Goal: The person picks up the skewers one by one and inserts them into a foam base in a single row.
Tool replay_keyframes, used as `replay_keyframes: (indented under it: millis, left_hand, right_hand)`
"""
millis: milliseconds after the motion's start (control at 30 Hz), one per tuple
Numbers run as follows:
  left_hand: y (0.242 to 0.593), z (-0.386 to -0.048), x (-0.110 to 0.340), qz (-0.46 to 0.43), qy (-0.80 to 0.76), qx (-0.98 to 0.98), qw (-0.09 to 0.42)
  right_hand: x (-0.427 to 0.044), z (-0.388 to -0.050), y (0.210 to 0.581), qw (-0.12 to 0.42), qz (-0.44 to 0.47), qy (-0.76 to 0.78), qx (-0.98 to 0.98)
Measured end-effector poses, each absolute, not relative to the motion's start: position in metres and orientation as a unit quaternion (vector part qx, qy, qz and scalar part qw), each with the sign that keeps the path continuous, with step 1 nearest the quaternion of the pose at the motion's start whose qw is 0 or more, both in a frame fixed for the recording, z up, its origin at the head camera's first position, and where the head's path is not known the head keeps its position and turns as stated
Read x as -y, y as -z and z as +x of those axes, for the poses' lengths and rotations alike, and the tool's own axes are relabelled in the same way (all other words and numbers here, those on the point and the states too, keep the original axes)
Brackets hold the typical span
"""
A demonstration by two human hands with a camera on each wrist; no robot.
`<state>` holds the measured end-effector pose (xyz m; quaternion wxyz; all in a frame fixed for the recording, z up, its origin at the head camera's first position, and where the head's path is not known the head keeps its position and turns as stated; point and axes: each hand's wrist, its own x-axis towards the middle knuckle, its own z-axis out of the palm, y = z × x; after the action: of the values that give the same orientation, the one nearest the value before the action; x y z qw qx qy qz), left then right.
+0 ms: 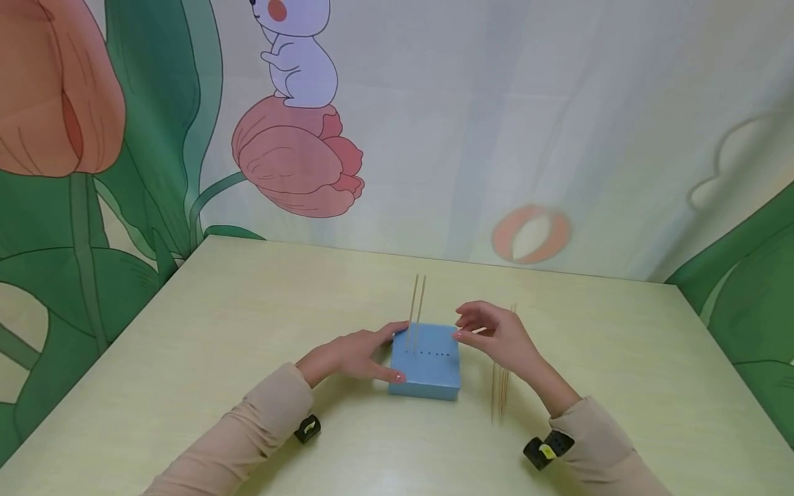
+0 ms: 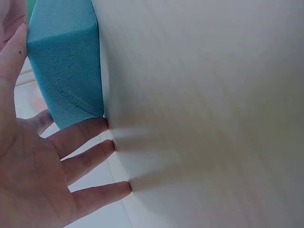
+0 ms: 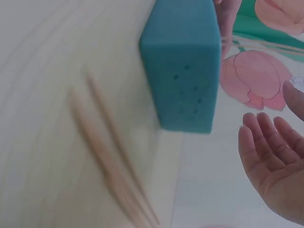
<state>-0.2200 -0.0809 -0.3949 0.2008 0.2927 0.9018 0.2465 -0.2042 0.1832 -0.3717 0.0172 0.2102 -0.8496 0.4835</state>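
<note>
A blue foam block (image 1: 431, 375) lies on the table, with a row of small holes in its top. Two thin wooden sticks (image 1: 420, 300) stand upright in its left part. My left hand (image 1: 356, 355) steadies the block's left side: the thumb touches the front corner and another finger is at the back corner. Its other fingers are spread, their tips on the table in the left wrist view. Beside the block's right edge is my right hand (image 1: 499, 341), raised with loosely bent fingers. In the right wrist view I see nothing between its thumb and fingers.
Loose wooden sticks (image 1: 501, 396) lie on the table (image 1: 248, 310) right of the block, partly under my right hand and wrist. More small holes mark one face of the block (image 3: 187, 90). A printed curtain (image 1: 422, 138) hangs behind the table's far edge.
</note>
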Motion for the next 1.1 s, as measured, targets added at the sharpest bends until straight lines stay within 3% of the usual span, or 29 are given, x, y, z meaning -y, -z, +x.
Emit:
replay_keyframes:
  millis: [400,1100]
  left_hand:
    - [0.399,-0.219,0.083,0.289,-0.249,-0.901,0.207]
    - [0.396,-0.218,0.082,0.287,-0.24,-0.903,0.212]
  right_hand:
    - [-0.231,-0.218,0.391,0.004,0.153,-0.439,0.886]
    - [-0.275,-0.245,0.396,-0.063,0.153,-0.254,0.953]
